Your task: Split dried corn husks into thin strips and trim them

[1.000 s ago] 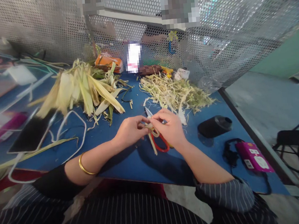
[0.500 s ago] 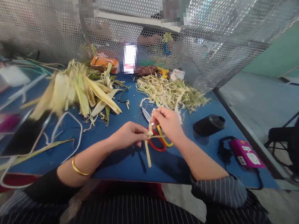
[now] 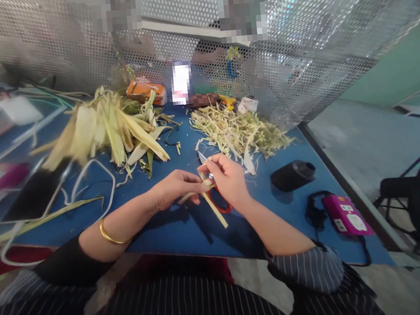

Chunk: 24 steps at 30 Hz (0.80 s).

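Inspector: State the location of the pale husk strip [image 3: 215,209].
Operator: It is raised over the bench [image 3: 273,206], between the hands, nearer the front edge than the back; it is folded at the fingertips; one tail slants down toward the front edge.
Inspector: State the fingers.
Operator: Left hand [image 3: 181,185]: thumb and forefinger pinched on the fold; right hand [image 3: 229,178]: thumb and forefinger drawn together on the strip's upper part.
Inspector: State adjacent items.
Operator: Scissors [image 3: 224,206] lie on the bench, partly hidden by the right hand, blade toward the back edge, red loop toward the front; a husk bundle [image 3: 110,127] and a shredded heap [image 3: 240,125] lie toward the back edge; a black cylinder [image 3: 288,177] lies near the right edge; a purple box [image 3: 347,215] sits near the front right corner.
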Motion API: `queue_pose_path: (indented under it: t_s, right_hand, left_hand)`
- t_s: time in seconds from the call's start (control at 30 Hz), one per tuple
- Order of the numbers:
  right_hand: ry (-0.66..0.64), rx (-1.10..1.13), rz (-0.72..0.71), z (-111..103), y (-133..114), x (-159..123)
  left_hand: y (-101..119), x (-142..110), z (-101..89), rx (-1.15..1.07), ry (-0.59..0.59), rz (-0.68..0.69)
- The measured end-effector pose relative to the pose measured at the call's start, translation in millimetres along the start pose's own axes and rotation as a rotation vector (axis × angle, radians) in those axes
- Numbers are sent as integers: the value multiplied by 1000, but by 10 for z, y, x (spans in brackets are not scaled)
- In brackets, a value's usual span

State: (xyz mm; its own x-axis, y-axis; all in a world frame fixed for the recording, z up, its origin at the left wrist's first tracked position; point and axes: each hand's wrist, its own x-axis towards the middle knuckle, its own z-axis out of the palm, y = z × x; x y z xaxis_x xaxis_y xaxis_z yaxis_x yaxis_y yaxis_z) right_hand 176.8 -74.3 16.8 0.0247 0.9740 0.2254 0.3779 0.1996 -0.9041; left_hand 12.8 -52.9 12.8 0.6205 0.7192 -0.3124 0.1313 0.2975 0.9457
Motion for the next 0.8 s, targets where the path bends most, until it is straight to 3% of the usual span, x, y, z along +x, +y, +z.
queue_pose_path:
  t_s: [0.2,0.27,0.37,0.47,0.6,0.67,0.8]
  right_hand:
    - [-85,-50,-124,12,-14,-33]
    - [-53,-82,-172,-36,9,6]
    - [98,-178,-208,-129,66,108]
    - [161,-101,-61,-169,117,195]
    - [-109,309,265,-96,167,190]
    - [-154,426,316,-44,198,163]
    - [-92,472,346,-29,239,153]
  left_hand:
    - [-55,11,72,58,53,-41]
    - [-41,11,58,27,105,-12]
    - [-5,16,2,-51,220,22]
    - [24,21,-38,-81,272,44]
    - [35,23,-17,-40,291,65]
    - [31,26,3,-20,290,54]
    - [11,54,4,-51,308,72]
